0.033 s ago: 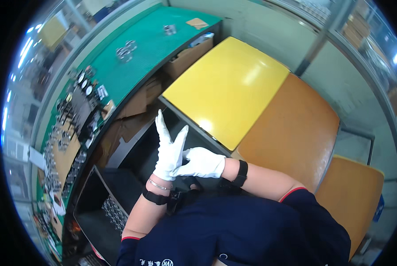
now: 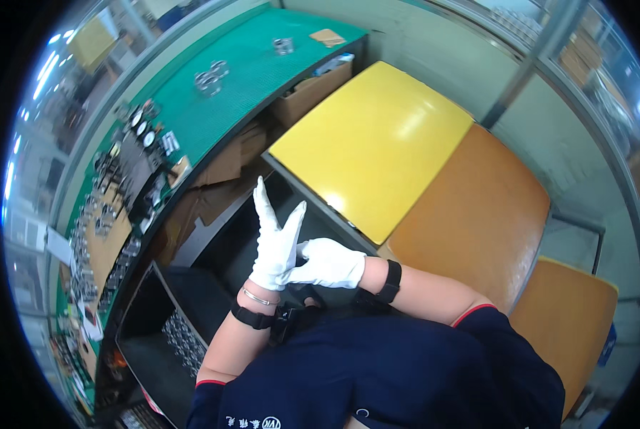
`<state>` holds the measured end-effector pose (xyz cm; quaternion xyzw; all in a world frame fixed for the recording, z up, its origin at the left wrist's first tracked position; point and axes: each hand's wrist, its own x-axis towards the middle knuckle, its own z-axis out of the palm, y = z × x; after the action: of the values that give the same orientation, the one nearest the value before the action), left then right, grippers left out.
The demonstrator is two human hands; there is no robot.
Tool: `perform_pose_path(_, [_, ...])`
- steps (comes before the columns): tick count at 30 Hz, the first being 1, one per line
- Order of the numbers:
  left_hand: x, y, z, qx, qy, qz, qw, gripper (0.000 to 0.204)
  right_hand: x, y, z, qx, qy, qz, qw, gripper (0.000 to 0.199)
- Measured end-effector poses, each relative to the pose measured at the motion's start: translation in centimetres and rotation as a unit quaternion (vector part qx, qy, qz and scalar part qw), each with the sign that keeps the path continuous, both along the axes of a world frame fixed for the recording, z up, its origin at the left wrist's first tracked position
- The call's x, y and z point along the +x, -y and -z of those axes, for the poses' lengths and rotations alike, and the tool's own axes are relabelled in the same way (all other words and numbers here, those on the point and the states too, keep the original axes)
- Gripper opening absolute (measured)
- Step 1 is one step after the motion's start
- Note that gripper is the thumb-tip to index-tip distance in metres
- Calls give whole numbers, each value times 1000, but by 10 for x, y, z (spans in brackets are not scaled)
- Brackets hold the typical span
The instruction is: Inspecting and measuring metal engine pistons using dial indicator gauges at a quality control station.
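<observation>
Both my hands wear white gloves and meet in front of my body. My left hand is raised with its fingers stretched upward and the thumb spread apart from them. From the right side, my right hand presses against the lower part of the left glove near the cuff, its fingers closed on the fabric. Its fingertips are partly hidden behind the left hand. A silver bracelet and a black strap circle my left wrist area; another black strap is on my right forearm.
A yellow panel and a brown seat-like surface lie right of my hands. The green-topped bench curves along the left, carrying clear glass-like parts and dial gauges. A black bin with small metal parts stands lower left.
The surroundings have shifted slightly rightward in the view at the top. My hands keep nearly the same pose, right against left.
</observation>
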<state>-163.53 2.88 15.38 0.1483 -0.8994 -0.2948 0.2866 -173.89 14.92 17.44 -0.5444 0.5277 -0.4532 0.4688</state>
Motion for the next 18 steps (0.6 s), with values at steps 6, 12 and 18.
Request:
perform_pose_path(6, [40, 57, -20, 186, -78, -146, 968, 91, 48, 73, 5, -91, -183, -110, 973, 24])
perform_pose_path(12, [105, 144, -26, 15, -22, -102, 994, 23, 94, 160, 17, -109, -82, -211, 968, 20])
perform_pose_path(18, [193, 227, -110, -28, -38, -60, 997, 21, 114, 247, 7, 51, -320, -214, 922, 49])
